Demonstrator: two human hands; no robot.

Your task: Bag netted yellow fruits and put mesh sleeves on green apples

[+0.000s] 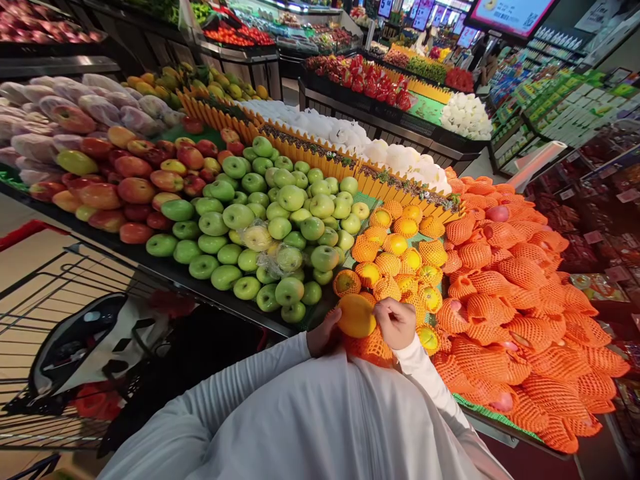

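Observation:
Close to my body, a bare orange (357, 315) rests against my left hand (323, 333), whose thumb presses its side while the other fingers are mostly hidden. My right hand (396, 322) is closed in a fist at the fruit's right edge; what its fingers grip, if anything, is hidden. Just below the orange, an orange foam net (370, 348) shows between my wrists. Beyond both hands lie several oranges in foam nets (387, 265), some with their tops showing.
Green apples (290, 198) fill the stand to the left, with red apples (133, 188) farther left. Fruit in orange foam nets (525, 320) is heaped on the right. A wire shopping cart (30, 313) holding a bag stands at lower left. A yellow picket divider (310, 152) runs behind.

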